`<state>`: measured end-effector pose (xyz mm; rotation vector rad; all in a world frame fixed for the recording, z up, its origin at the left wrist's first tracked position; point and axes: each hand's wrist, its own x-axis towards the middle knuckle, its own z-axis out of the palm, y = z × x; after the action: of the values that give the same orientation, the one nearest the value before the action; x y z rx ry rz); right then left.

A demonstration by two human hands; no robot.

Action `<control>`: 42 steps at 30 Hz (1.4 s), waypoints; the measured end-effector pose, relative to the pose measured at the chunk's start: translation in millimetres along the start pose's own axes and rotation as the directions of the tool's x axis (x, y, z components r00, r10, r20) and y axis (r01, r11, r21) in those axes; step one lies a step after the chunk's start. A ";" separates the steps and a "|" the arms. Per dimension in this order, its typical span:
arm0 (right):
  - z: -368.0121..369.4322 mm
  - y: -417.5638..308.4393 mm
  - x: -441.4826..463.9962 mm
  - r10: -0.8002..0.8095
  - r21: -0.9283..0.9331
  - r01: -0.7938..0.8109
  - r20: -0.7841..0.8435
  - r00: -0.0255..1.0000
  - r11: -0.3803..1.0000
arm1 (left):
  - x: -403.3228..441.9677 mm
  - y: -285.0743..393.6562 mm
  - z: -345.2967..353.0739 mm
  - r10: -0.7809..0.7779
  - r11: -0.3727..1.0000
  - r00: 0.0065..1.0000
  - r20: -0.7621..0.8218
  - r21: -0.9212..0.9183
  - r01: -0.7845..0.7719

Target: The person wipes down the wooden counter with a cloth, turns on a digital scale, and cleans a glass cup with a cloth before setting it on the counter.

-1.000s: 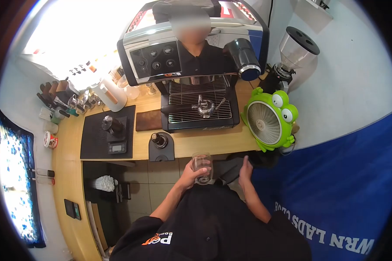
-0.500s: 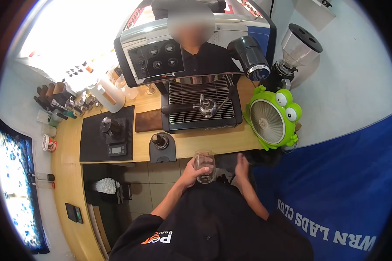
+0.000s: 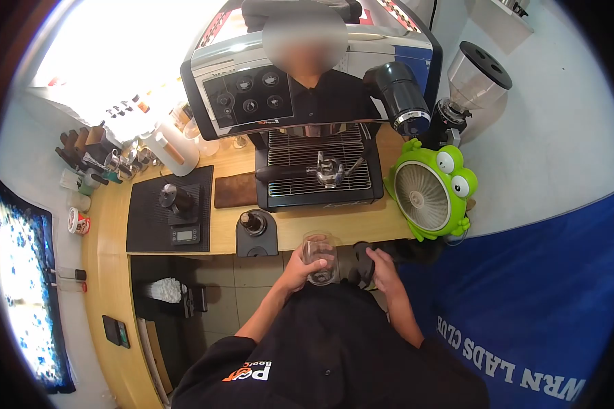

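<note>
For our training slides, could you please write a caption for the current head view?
Left hand holding a clear glass before an espresso machine, right hand nearby.

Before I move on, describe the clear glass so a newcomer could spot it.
Find the big espresso machine, then come down to the front edge of the wooden counter. There the person's left hand is wrapped around the clear glass. Unlike the opaque black stand just left of it in the picture, the glass is see-through.

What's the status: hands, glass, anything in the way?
Left hand gripping clear glass. Right hand apart from it, whether empty unclear. Nothing visibly blocking.
</note>
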<state>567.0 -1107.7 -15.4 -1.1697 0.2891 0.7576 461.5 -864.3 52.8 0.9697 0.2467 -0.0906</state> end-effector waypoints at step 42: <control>19.0 -25.7 -50.7 -0.097 0.175 0.124 -0.156 0.983 0.977 | -14.9 -0.4 3.5 0.010 0.999 1.000 -0.003 -0.031 -0.010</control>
<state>544.2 -1114.6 39.6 -1.0578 0.4045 0.5358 447.6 -867.9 58.0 0.9399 0.2452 -0.0756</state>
